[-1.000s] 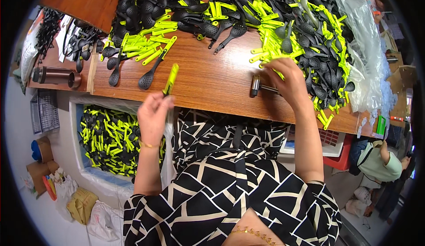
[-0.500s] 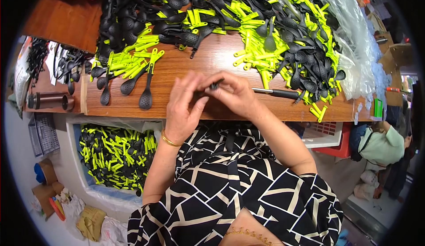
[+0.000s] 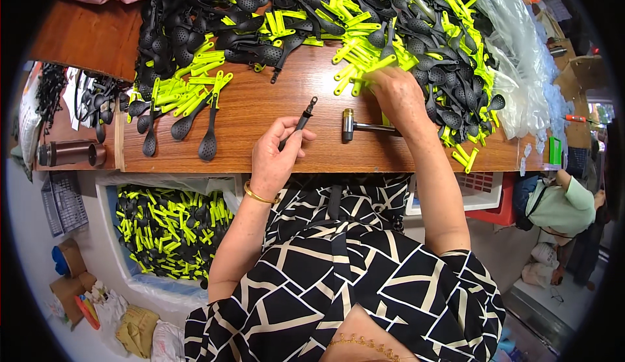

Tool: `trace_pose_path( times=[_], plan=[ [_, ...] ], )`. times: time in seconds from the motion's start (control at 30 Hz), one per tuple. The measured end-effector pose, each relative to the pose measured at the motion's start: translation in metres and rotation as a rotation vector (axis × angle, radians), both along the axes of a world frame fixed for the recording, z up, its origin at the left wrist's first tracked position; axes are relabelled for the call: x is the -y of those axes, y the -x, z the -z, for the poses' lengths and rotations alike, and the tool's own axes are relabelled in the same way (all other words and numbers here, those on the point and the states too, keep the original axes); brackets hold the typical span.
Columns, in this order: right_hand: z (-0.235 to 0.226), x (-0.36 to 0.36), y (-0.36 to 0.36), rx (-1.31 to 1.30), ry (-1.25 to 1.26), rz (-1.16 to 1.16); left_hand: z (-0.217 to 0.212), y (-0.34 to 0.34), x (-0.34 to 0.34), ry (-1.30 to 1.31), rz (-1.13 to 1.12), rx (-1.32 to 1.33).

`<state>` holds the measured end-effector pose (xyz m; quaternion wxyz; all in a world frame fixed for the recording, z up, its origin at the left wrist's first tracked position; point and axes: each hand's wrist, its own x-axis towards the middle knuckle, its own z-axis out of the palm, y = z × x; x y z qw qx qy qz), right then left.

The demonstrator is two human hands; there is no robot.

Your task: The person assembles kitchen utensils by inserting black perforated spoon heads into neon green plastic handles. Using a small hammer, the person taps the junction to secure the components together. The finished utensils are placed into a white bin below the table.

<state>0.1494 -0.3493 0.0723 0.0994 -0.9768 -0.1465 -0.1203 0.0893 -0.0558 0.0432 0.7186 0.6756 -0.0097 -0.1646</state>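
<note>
In my left hand [image 3: 277, 150], near the table's front edge, is a black kitchen spoon [image 3: 304, 116]. Its bare stem with a small looped tip points up and away; the hand hides its bowl. My right hand [image 3: 398, 98] reaches to the front of a heap of yellow-green handles [image 3: 351, 53], fingers bent around one of them; the fingertips are partly hidden. Between the hands lies a small hammer [image 3: 348, 126] with a brass-coloured face and a black face. My right forearm covers the hammer's grip.
Black slotted spoons [image 3: 254, 17] pile up along the back. Several spoons with green handles [image 3: 208, 121] lie at left. Below the table's left side stands a lined bin [image 3: 140, 277] full of green-handled spoons. A metal flask [image 3: 68, 153] lies far left; clear plastic sheeting [image 3: 511, 56] hangs at right.
My hands, together over the table edge before, have parted. The right moved away and right to the green handles; the left stays near the edge, with the spoon's stem now visible.
</note>
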Motion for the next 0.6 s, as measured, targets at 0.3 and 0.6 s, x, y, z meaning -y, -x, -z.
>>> trace_pose_path(
  times=[0.3, 0.6],
  plan=[
    [0.011, -0.022, 0.000, -0.313, -1.351, 0.110, -0.001, 0.008, 0.002, 0.154, 0.043, 0.015],
    [0.016, -0.034, -0.001, -0.273, -1.184, 0.123, 0.000, 0.007, 0.005, 0.153, 0.100, -0.013]
  ],
)
